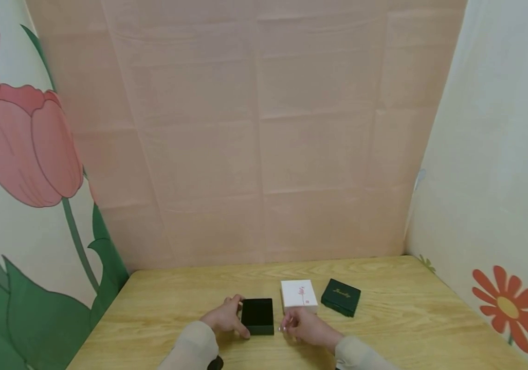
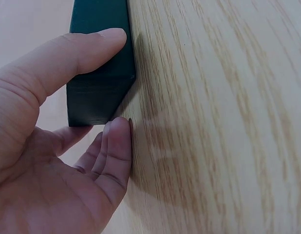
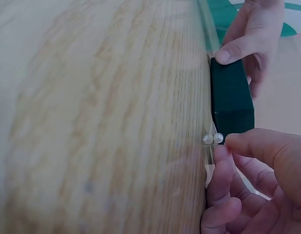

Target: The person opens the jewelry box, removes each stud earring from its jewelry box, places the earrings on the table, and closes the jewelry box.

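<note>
A dark green box (image 1: pixel 261 330) with a black inside stands on the wooden table. My left hand (image 1: pixel 224 314) grips it at its left side, the thumb along the near wall in the left wrist view and the other fingers toward the far side. Just right of that box, my right hand (image 1: pixel 309 327) pinches a pair of pearl earrings (image 3: pixel 218 138) between thumb and index finger. Two white pearls on thin metal show close to the box's corner in the right wrist view. The other fingers of this hand are loosely curled below.
Behind my right hand lies a white box (image 1: pixel 297 292) with a red flower print. Farther right is a dark green lid-like box (image 1: pixel 342 295) with gold lettering, turned at an angle. A pink cloth (image 1: pixel 264 154) hangs behind the table (image 1: pixel 412 308), with flowered walls on both sides.
</note>
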The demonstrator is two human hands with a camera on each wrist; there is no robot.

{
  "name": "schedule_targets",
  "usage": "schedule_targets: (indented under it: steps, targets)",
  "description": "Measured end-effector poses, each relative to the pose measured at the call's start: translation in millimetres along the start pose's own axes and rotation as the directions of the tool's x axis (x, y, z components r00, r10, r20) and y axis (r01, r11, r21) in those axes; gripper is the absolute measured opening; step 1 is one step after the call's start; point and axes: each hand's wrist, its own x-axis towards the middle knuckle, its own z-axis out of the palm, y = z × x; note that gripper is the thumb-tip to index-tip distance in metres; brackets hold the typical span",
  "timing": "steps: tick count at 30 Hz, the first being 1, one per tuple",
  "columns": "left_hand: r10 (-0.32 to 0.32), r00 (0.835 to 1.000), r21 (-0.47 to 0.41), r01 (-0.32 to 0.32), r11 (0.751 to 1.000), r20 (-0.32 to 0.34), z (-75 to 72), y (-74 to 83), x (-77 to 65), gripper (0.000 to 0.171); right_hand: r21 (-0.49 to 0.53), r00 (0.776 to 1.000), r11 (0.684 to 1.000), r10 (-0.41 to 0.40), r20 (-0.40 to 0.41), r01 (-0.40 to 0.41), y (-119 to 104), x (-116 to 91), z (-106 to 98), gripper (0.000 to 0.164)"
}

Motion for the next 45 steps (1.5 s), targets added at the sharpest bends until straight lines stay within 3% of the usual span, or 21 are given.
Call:
schedule_targets:
  steps: [26, 45]
  targets:
    - [-0.004, 1.0, -0.005, 0.004, 1.0, 0.006, -0.3, 2.4, -1.2, 0.083, -0.065, 0.997, 0.995, 0.065, -0.051, -0.069, 1.5, -2.1, -1.5, 0.006]
    - [0.008, 1.0, 0.029, -0.008, 1.0, 0.001, 0.3, 3.4, -2.0, 0.083, -0.075, 0.997, 0.994, 0.075, -0.028, -0.077, -1.5, 1.1, -0.4, 0.009]
